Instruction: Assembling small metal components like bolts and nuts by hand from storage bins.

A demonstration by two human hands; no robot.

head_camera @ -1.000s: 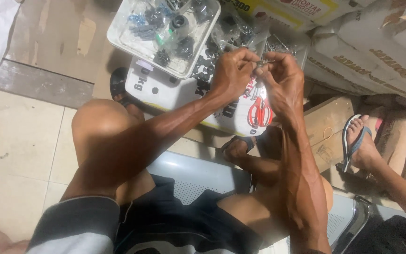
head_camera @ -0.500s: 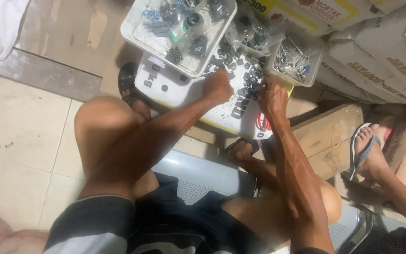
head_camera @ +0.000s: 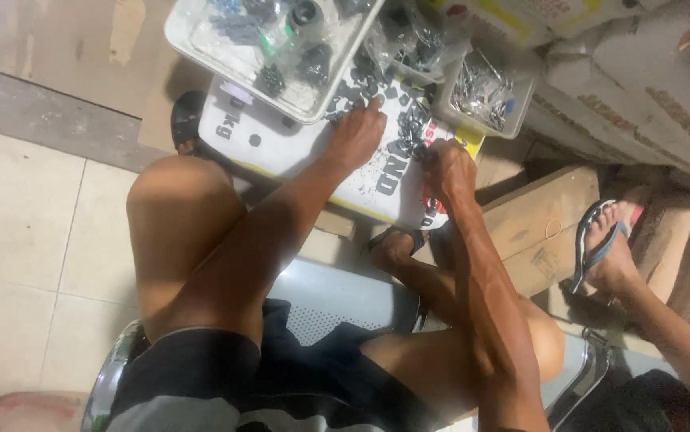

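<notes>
Both hands have dropped from the raised pinch a second ago onto the white printed board (head_camera: 297, 152), upper centre of frame. Left hand (head_camera: 358, 134) lies with fingers spread on the pile of small dark parts (head_camera: 397, 120). Right hand (head_camera: 447, 166) is curled at the pile's right edge; can't tell if it's pinching anything. Clear tray (head_camera: 277, 48) upper left, small bin of metal bits (head_camera: 485, 92) upper right. Another person's sandalled foot (head_camera: 609, 248) at right.
</notes>
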